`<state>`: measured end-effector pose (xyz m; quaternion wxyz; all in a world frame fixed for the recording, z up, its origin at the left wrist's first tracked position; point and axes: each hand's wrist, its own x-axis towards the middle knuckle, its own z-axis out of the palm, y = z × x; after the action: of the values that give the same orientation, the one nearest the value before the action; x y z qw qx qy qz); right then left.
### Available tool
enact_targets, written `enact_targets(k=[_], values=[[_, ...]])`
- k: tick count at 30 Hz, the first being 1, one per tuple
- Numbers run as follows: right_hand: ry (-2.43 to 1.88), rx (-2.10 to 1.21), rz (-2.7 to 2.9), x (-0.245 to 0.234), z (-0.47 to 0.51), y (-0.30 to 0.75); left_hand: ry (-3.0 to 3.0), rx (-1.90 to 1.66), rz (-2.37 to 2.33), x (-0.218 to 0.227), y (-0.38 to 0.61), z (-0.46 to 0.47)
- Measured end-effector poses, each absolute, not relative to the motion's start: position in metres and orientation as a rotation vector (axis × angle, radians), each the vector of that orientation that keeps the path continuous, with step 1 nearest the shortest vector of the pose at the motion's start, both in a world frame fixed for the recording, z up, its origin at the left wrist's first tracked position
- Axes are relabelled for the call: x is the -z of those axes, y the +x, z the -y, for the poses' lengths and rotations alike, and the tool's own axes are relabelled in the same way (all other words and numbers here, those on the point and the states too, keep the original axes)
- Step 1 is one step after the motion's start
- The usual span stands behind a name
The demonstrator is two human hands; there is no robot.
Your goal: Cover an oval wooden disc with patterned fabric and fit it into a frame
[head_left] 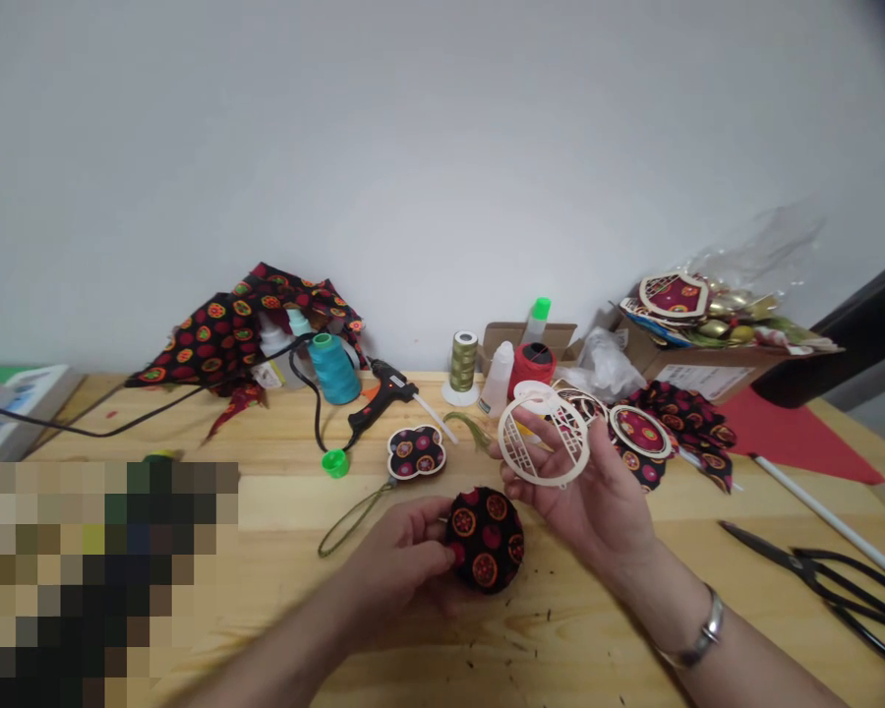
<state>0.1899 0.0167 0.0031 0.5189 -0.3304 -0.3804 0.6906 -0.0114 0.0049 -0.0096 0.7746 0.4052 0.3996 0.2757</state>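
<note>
My left hand [402, 560] grips a round pad covered in black cloth with red and orange circles [485, 539], held just above the wooden table [280, 492]. My right hand [590, 497] is raised beside it, fingers closed on a cream openwork round frame [544, 435]. Pad and frame are close together but apart. A finished flower-shaped patterned piece [416, 451] with a green cord loop [350, 526] lies just behind the hands.
A black glue gun [383, 393], teal thread cone [334, 368], olive thread spool [463, 362], red spool [531, 366], glue bottles [497, 378] and patterned cloth [228, 334] line the back. Black scissors [826, 580] and a white rod [818, 511] lie at right. A cardboard box [708, 364] holds more pieces.
</note>
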Motion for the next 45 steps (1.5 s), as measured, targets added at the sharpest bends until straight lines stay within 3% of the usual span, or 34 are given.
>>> enact_targets(k=[7, 16, 24, 45], values=[[-0.801, -1.654, 0.951, -0.005, -0.016, 0.190, 0.899, -0.555, -0.798, 0.011, -0.012, -0.004], [-0.856, -1.340, 1.412, 0.013, -0.019, 0.197, 0.864, -0.599, -0.826, 0.014, -0.014, -0.005], [-1.163, -0.653, 2.030, 0.005, -0.010, 0.195, 0.957, -0.572, -0.722, 0.010, -0.013, -0.006], [-1.002, -0.591, 2.360, -0.003, -0.009, 0.197, 0.794, -0.692, -0.759, 0.017, -0.018, -0.011]])
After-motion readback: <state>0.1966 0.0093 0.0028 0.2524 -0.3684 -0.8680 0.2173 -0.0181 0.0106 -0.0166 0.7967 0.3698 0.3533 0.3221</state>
